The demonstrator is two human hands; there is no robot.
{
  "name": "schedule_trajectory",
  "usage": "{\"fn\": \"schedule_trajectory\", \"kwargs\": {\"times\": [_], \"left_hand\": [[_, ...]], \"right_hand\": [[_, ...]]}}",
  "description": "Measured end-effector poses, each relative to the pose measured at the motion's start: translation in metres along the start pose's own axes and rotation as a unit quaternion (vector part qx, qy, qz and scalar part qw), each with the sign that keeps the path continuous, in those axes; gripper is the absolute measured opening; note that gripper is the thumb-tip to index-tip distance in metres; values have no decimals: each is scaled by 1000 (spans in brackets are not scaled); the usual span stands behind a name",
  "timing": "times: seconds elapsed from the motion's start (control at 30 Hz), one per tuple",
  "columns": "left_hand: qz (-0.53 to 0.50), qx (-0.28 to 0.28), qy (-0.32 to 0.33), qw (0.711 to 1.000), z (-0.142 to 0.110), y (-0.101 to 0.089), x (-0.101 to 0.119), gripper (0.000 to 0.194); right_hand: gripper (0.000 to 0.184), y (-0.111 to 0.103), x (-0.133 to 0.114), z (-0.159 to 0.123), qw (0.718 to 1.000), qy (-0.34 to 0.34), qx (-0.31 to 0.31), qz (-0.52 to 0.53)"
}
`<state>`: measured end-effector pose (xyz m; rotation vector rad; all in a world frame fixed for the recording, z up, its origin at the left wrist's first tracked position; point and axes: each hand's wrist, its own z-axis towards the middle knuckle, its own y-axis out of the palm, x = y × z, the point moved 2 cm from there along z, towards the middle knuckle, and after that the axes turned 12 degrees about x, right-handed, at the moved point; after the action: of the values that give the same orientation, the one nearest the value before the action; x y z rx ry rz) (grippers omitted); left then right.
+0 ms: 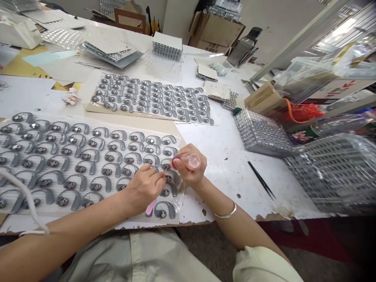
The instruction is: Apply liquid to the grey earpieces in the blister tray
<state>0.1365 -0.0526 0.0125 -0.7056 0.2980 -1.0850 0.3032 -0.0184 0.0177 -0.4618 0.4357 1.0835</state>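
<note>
The left hand (pixel 143 188) pinches a pink-handled pick (pixel 150 207) above rows of grey hook-shaped parts (pixel 107 169) on a clear sheet (pixel 176 199); the right hand (pixel 189 168) grips a small clear vial (pixel 191 161) just beside it, within the pick's reach.

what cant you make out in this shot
Head view:
- Contents of the clear vial in the right hand: blurred, fingers cover its end.
- Tip of the pink tool: too small, left hand hides its middle.
- Grey hook-shaped pieces under the hands: partly hidden.
- Sheet's left end: cut off by frame edge.
</note>
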Motion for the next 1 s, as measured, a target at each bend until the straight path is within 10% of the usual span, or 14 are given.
{"fn": "schedule_trajectory", "kwargs": {"times": [1.0], "left_hand": [[-28,-19,-23,999,-10,7,-8,13]], "right_hand": [[12,-4,0,0,1000,-12,-26,13]]}}
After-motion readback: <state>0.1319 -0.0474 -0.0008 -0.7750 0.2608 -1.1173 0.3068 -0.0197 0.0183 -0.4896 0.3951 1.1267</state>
